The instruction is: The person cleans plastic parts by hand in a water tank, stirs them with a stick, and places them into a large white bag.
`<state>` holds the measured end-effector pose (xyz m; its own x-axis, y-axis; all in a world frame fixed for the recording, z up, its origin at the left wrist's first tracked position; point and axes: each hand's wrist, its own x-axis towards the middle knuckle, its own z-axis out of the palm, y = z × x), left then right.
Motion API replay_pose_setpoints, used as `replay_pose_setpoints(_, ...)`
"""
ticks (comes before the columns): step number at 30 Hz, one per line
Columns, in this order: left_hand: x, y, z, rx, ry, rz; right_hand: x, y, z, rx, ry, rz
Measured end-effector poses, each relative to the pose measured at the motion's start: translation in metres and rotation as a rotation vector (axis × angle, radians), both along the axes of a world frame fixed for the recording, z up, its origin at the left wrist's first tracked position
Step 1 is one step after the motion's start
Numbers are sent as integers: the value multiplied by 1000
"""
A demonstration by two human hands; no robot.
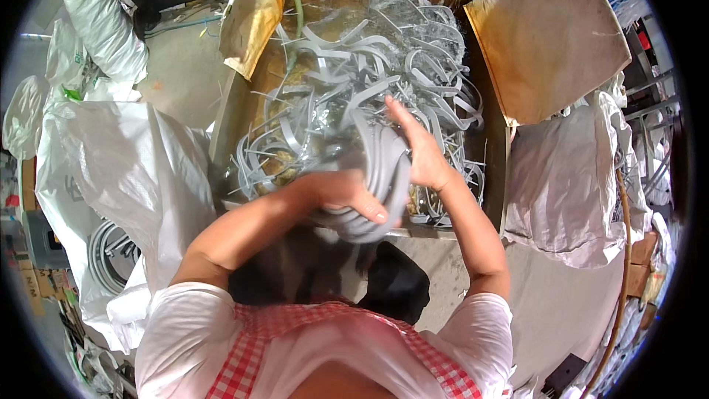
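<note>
The left hand [346,191] is closed around a thick bundle of grey strips [378,170], its thumb lying across the smooth, rounded bends; the fingers beneath are mostly hidden, and motion blurs the outline. The right hand [427,154] is open, fingers stretched forward along the right side of the same bundle; it seems to touch it there, though the exact contact is hard to tell. The bundle, matte and folded into nested curves, is held above the near edge of a wide metal basin [497,170], whose walls look stained. Within the basin spreads a loose tangle of grey strips [362,44], flat and ribbon-like, looping and crossing, with wet, glassy highlights among them. A green hose [298,7] curves down into its far left part. At the far left corner stands a stiff, creased sheet [247,18] with yellow-brown staining; a broader tan panel [550,37] slants over the right side. Farther out, a crinkled white sack [140,151] sags to the left, round grey coils [103,255] showing beside its folds, and a wrinkled pale sack [565,181] stands to the right on the smooth grey floor [543,288].
</note>
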<state>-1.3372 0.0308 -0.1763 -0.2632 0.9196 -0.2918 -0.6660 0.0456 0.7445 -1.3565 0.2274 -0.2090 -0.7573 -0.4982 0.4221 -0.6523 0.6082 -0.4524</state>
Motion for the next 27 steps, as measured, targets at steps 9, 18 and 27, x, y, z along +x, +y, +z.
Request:
replay_pose_setpoints(9, -12, -6, 0, 56, -4, -107, -18, -9, 8, -260, -313, 91)
replay_pose_setpoints(18, -7, -13, 15, 220, -206, 93, -35, -9, 4, -149, -407, 184)
replay_pose_setpoints(27, -7, -19, 69, -22, -365, 209, -28, -1, -10, -308, -741, 9)
